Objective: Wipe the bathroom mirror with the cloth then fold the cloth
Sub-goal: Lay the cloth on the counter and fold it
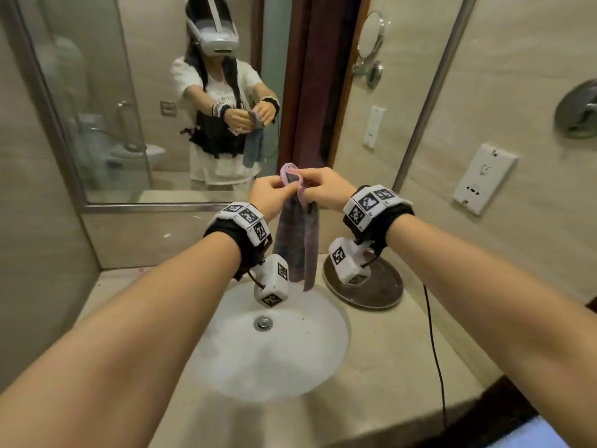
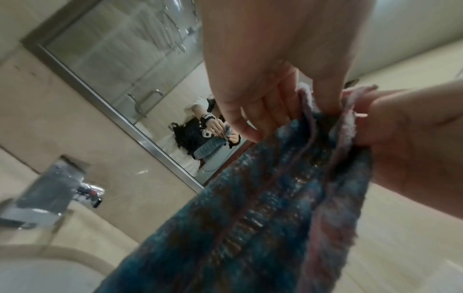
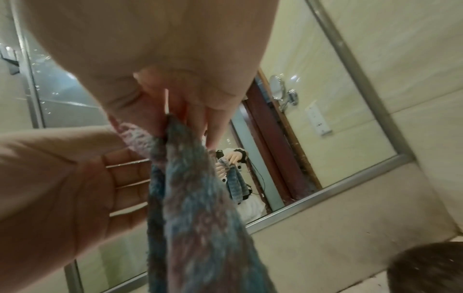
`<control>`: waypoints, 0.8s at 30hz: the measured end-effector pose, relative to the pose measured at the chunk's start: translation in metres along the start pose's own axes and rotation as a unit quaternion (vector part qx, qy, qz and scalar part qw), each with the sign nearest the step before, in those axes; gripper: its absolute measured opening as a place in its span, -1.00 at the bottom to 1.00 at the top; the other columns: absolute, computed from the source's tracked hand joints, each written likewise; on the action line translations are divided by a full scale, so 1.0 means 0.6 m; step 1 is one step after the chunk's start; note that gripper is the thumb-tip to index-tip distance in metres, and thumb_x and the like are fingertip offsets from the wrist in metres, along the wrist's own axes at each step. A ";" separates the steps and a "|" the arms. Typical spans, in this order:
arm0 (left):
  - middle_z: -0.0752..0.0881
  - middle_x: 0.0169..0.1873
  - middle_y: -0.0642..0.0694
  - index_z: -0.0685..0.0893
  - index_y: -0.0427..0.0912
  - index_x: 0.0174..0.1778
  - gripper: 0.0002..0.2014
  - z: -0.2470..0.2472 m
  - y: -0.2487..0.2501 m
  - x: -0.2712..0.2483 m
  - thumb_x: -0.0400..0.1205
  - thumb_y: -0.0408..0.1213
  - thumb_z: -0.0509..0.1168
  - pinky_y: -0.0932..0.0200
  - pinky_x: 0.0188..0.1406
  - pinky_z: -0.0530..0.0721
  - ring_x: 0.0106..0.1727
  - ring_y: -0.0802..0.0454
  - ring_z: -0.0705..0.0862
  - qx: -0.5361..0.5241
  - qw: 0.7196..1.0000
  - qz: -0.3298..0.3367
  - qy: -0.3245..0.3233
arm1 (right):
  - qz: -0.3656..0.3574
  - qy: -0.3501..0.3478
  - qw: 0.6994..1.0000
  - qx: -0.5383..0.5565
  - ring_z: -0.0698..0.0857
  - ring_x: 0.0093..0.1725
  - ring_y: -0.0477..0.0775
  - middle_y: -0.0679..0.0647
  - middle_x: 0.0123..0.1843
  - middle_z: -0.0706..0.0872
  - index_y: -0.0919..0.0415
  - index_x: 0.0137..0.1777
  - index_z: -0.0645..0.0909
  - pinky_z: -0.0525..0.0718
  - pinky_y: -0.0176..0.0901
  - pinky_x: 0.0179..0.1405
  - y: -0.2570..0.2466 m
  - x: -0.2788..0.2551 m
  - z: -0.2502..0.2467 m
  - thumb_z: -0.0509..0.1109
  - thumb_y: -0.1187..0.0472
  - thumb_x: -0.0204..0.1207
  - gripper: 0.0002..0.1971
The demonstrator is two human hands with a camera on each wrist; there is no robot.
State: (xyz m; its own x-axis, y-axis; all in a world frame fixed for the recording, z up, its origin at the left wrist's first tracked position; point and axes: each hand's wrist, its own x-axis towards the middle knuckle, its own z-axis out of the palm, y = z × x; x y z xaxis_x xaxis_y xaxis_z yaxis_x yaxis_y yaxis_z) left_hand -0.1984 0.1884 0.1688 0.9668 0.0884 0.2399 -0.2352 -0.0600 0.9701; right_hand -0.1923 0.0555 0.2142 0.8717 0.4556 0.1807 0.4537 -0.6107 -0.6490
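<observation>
A blue and pink fuzzy cloth [image 1: 298, 240] hangs doubled lengthwise above the sink, its top edge level with the mirror's lower frame. My left hand [image 1: 274, 197] pinches the top edge from the left and my right hand [image 1: 318, 185] pinches it from the right, the two hands close together. In the left wrist view the cloth [image 2: 263, 218] drops from the fingers [image 2: 250, 130] in long folds. The right wrist view shows the cloth [image 3: 195, 208] held at its pink rim by my right fingers [image 3: 213, 126]. The wall mirror [image 1: 135, 92] stands just behind.
A white round sink [image 1: 226, 367] with a drain lies below the cloth. A dark round tray [image 1: 381, 292] sits on the counter at the right. A small round mirror [image 1: 370, 37] on an arm and sockets [image 1: 483, 179] are on the right wall. A chrome tap [image 2: 50, 190] shows at the left.
</observation>
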 end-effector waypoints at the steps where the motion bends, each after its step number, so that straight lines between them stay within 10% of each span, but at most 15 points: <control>1: 0.62 -0.29 -0.24 0.72 -0.37 -0.13 -0.62 0.015 -0.001 -0.003 0.37 -0.08 0.47 0.08 -0.18 0.46 -0.21 -0.01 0.52 0.001 1.000 -0.002 -0.005 | 0.014 -0.014 1.000 0.018 0.48 0.26 -0.09 0.09 0.37 0.58 0.25 0.51 0.43 0.45 -0.21 0.36 0.007 -0.015 -0.010 0.30 0.43 0.41 -0.40; 7: 0.56 -0.59 -0.11 0.65 -0.28 -0.42 -0.76 0.112 0.002 -0.009 0.48 -0.24 0.48 0.17 -0.36 0.53 -0.46 0.01 0.51 0.012 0.998 -0.034 -0.050 | -0.017 -0.002 0.996 -0.090 0.60 0.33 0.09 0.18 0.35 0.65 0.26 0.39 0.55 0.49 -0.17 0.35 0.076 -0.080 -0.080 0.34 0.33 0.55 -0.61; 16: 0.57 -0.47 -0.09 0.61 -0.18 -0.41 -0.79 0.248 -0.021 0.035 0.52 -0.43 0.42 0.47 -0.61 0.56 -0.63 0.34 0.57 0.076 0.994 -0.033 -0.068 | 0.080 0.100 0.985 -0.119 0.68 0.16 0.20 0.27 0.13 0.77 0.31 0.14 0.72 0.59 -0.11 0.22 0.253 -0.112 -0.216 0.17 0.49 0.55 -0.67; 24: 0.59 -0.50 -0.04 0.57 -0.05 -0.51 -0.70 0.316 -0.073 0.070 0.43 -0.39 0.51 0.19 -0.33 0.50 -0.41 0.06 0.53 0.165 0.986 -0.020 -0.011 | 0.196 0.215 0.952 -0.091 0.66 0.22 0.22 0.21 0.15 0.76 0.21 0.09 0.73 0.55 -0.19 0.16 0.406 -0.180 -0.309 0.12 0.48 0.58 -0.63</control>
State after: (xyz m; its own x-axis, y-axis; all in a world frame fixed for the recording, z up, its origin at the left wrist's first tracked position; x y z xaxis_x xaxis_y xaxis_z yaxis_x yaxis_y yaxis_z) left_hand -0.1287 0.0060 0.1291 0.9774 0.0765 0.1969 -0.1543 -0.3780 0.9129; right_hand -0.1412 -0.2626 0.1738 0.9580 -0.1137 0.2631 0.0691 -0.7992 -0.5971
